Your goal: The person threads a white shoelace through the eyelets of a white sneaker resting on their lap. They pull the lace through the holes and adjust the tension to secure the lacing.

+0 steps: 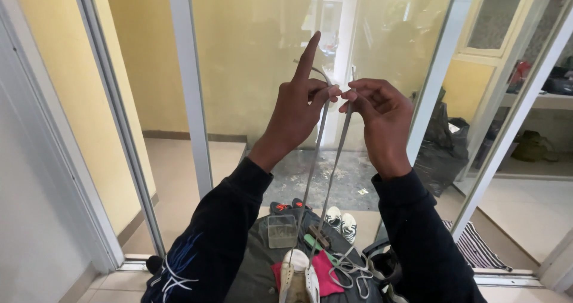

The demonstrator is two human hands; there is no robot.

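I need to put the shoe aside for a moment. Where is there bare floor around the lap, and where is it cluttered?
Bare tile lies left of the left sleeve, beside the door frame, and right of the striped mat. The lap is crowded: white shoe, clear box, loose laces. Both hands, left hand and right hand, pinch laces.
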